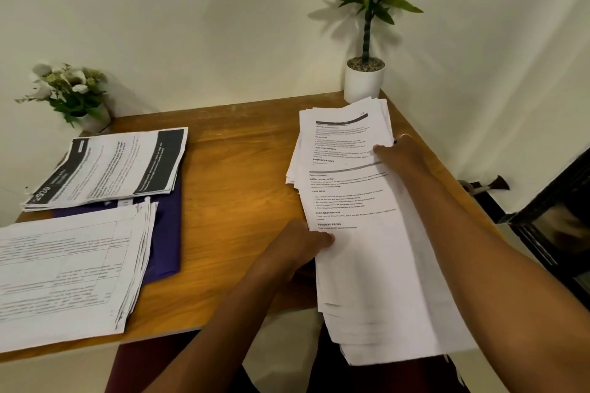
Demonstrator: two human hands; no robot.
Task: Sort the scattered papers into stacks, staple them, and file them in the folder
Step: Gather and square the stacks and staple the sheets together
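Wood-grain table [242,169], papers on it in 4 lots, 2 by the hands and 2 off to the left.

Counts: 4 paper lots, 1 folder, 2 potted plants, 2 hands.

L hand [303,242] grips the left edge of the bundle [367,265], thumb on top of the sheet, fingers curled under and out of sight. The bundle is thick, white, edges fanned unevenly. Its top pg has black text w/ bold headings, and the near end hangs past the table edge toward the person.

R hand [396,153] pinches the right edge of the pile [341,134]. The thumb lies flat on the top pg and the fingers are mostly hidden round the edge. The pile sits just beyond the bundle, whose far end overlaps it. Its sheets are loosely squared and the top pg has a dark header bar.

Well left of the L hand, 2 stacks:
- Banded stack [108,166], farther off, turned sideways, w/ dark bands at both ends of its top pg.
- Grid stack [64,265], nearer, w/ ruled tables on top and ragged edges.

The purple folder [166,233] lies flat under both, showing between them and on the side toward the L hand.

Flower plant [67,92] stands beyond the banded stack. Tall leafy plant [367,9] in a white pot [364,80] stands just beyond the pile, past the R hand.
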